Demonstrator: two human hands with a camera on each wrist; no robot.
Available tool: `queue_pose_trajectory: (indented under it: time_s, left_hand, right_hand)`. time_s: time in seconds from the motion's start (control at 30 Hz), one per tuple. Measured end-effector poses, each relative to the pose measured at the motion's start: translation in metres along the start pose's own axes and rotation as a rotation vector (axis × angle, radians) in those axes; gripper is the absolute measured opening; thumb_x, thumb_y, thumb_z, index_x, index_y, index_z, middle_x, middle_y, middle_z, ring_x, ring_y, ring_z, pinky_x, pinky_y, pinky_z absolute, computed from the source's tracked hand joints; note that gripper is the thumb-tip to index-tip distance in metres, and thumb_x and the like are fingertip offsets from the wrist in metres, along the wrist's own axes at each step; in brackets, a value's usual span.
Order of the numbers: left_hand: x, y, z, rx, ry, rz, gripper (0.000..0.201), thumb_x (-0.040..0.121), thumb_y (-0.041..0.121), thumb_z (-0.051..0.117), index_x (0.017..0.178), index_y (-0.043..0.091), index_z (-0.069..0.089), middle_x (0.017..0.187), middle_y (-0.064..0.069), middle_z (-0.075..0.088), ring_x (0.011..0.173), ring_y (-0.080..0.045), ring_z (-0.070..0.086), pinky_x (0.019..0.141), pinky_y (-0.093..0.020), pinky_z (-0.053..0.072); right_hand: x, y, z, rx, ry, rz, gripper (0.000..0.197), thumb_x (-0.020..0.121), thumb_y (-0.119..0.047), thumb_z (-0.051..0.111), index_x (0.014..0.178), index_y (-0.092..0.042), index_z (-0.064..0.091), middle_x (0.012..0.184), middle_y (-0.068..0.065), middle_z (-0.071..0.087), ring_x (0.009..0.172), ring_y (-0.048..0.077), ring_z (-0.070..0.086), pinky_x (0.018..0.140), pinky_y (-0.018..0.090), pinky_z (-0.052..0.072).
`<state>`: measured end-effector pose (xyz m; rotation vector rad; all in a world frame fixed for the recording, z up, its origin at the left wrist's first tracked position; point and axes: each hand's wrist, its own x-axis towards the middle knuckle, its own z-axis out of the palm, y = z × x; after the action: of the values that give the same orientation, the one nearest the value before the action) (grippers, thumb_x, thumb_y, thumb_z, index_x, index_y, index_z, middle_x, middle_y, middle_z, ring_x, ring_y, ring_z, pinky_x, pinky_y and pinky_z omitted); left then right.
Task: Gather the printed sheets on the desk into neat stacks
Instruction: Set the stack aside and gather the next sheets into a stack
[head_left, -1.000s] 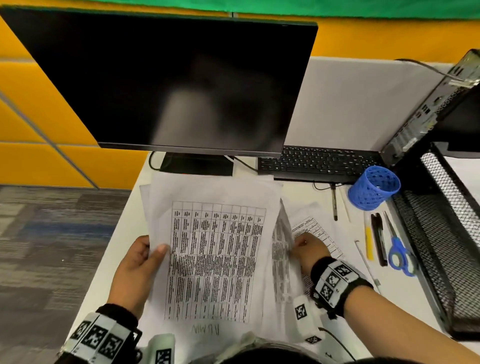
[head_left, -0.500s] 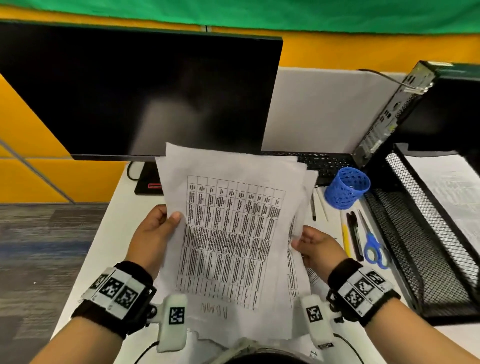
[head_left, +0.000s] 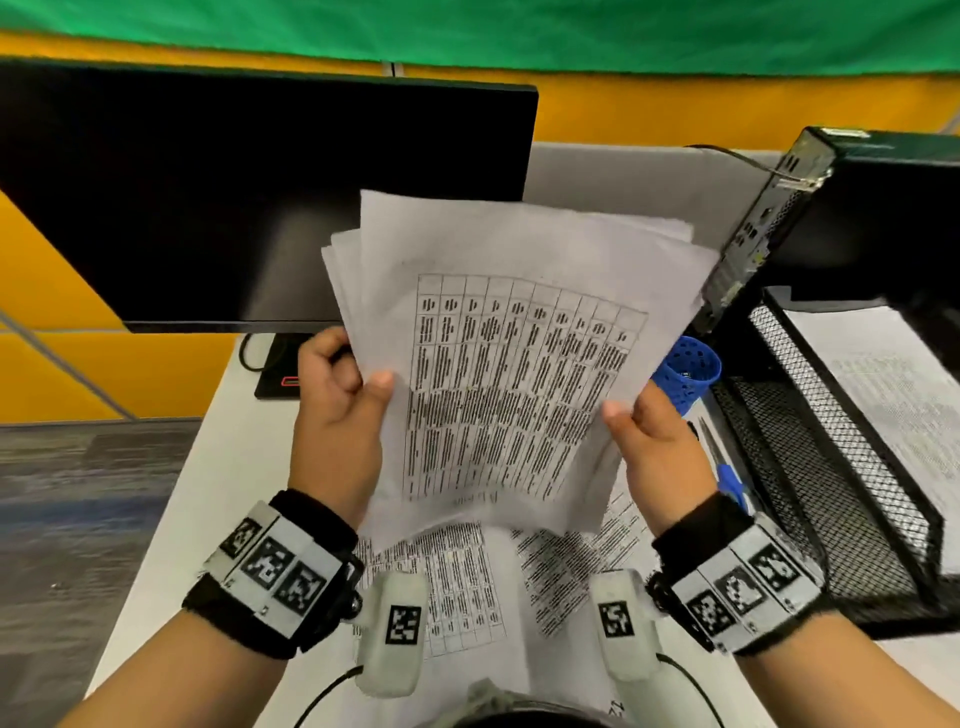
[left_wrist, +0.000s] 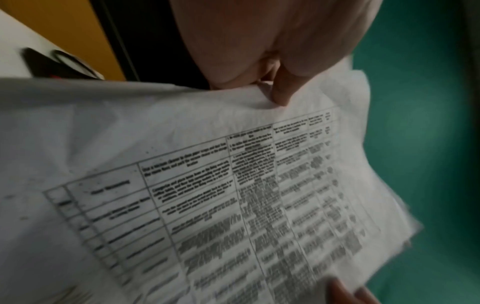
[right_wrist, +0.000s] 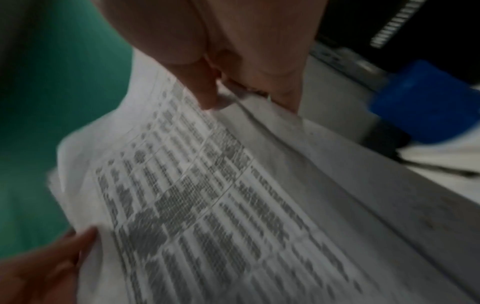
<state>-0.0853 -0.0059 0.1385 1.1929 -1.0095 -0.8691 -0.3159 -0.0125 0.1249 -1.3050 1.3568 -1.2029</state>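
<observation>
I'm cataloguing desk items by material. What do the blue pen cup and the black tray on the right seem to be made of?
Blue pen cup: likely moulded plastic, uniform matte blue, wall pierced by regular holes. Black tray: apparently metal wire mesh, dark coated finish, with a fine diamond weave between thicker frame bars.

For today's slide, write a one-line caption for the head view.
Both hands, left hand and right hand, hold a fanned bundle of printed sheets above the desk.
</observation>
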Motion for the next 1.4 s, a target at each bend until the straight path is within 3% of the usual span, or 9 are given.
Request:
queue_pose_trajectory:
  time_s: [0.13, 0.27, 0.47, 0.6, 0.7, 0.87, 1.07, 1.2, 1.4]
  left_hand:
    - [-0.019, -0.001, 0.004, 0.023, -0.136, 0.087, 0.053, 0.093, 0.003, 0.048, 0.122, 0.045, 0.034, 0.119, 0.017, 0.057, 0.110, 0.008, 0.056, 0.091, -0.009, 0.045]
    - [-0.030, -0.028, -0.006, 0.114, -0.215, -0.068, 0.055, 0.093, 0.014, 0.050, 0.138, 0.030, 0.023, 0.121, 0.020, 0.053, 0.109, 0.013, 0.054, 0.086, -0.006, 0.045]
    - [-0.025, -0.018, 0.004, 0.129, -0.084, -0.019, 0.044, 0.098, 0.008, 0.040, 0.120, 0.046, 0.035, 0.109, 0.026, 0.057, 0.096, 0.019, 0.056, 0.080, -0.006, 0.046]
    - [-0.019, -0.014, 0.014, 0.109, -0.037, -0.007, 0.055, 0.098, 0.012, 0.042, 0.104, 0.066, 0.037, 0.110, 0.022, 0.061, 0.104, 0.003, 0.059, 0.088, -0.023, 0.051]
    - [-0.015, -0.026, 0.018, 0.122, -0.017, -0.070, 0.048, 0.096, 0.012, 0.048, 0.110, 0.057, 0.035, 0.122, 0.003, 0.058, 0.113, -0.011, 0.056, 0.098, -0.034, 0.047]
    - [-0.004, -0.042, 0.021, 0.161, 0.033, -0.214, 0.039, 0.093, 0.020, 0.053, 0.124, 0.040, 0.039, 0.121, 0.009, 0.060, 0.115, -0.015, 0.056, 0.104, -0.042, 0.043]
    - [0.008, -0.034, 0.016, 0.155, 0.080, -0.185, 0.033, 0.091, 0.022, 0.058, 0.122, 0.031, 0.053, 0.111, 0.014, 0.066, 0.106, -0.006, 0.062, 0.095, -0.034, 0.050]
    - [0.003, -0.042, 0.010, 0.127, 0.095, -0.209, 0.037, 0.091, 0.021, 0.057, 0.127, 0.030, 0.052, 0.117, 0.011, 0.066, 0.111, -0.010, 0.061, 0.099, -0.042, 0.048]
    - [-0.016, -0.065, 0.008, 0.223, -0.063, -0.277, 0.038, 0.096, 0.023, 0.047, 0.133, 0.032, 0.044, 0.119, 0.013, 0.061, 0.116, -0.014, 0.056, 0.104, -0.048, 0.043]
  right_hand:
    - [-0.007, -0.004, 0.009, -0.047, 0.043, -0.166, 0.036, 0.095, 0.004, 0.040, 0.091, -0.032, 0.039, 0.080, -0.022, 0.042, 0.071, -0.028, 0.046, 0.069, -0.006, 0.036]
    - [-0.018, 0.023, 0.014, 0.000, -0.055, -0.056, 0.044, 0.092, 0.004, 0.045, 0.108, -0.037, 0.042, 0.106, -0.031, 0.052, 0.094, -0.030, 0.048, 0.077, -0.004, 0.039]
    - [-0.008, 0.028, 0.015, 0.011, 0.010, 0.022, 0.034, 0.096, 0.005, 0.036, 0.117, -0.022, 0.043, 0.099, -0.026, 0.051, 0.080, -0.034, 0.048, 0.067, -0.010, 0.036]
    - [-0.003, 0.031, 0.018, -0.001, 0.014, 0.021, 0.042, 0.095, 0.005, 0.039, 0.105, -0.036, 0.042, 0.101, -0.029, 0.050, 0.084, -0.033, 0.049, 0.069, -0.010, 0.036]
    - [0.002, 0.041, 0.023, -0.041, 0.002, 0.073, 0.038, 0.095, 0.000, 0.041, 0.107, -0.036, 0.043, 0.101, -0.029, 0.052, 0.084, -0.032, 0.049, 0.069, -0.009, 0.037]
    - [0.008, 0.044, 0.035, -0.116, -0.005, 0.180, 0.034, 0.097, -0.008, 0.039, 0.128, -0.021, 0.045, 0.107, -0.016, 0.054, 0.094, -0.003, 0.052, 0.076, 0.003, 0.037]
    - [0.013, 0.042, 0.030, -0.092, 0.035, 0.116, 0.029, 0.097, -0.005, 0.040, 0.121, -0.019, 0.049, 0.097, -0.026, 0.053, 0.079, -0.025, 0.048, 0.067, -0.010, 0.038]
    - [0.010, 0.043, 0.024, -0.100, -0.007, 0.112, 0.033, 0.095, -0.002, 0.044, 0.122, -0.021, 0.048, 0.097, -0.024, 0.057, 0.080, -0.025, 0.054, 0.068, -0.006, 0.042]
    - [0.004, 0.058, 0.024, -0.282, -0.071, 0.195, 0.046, 0.093, 0.000, 0.041, 0.135, -0.020, 0.041, 0.119, -0.012, 0.053, 0.113, 0.007, 0.047, 0.097, 0.024, 0.037]
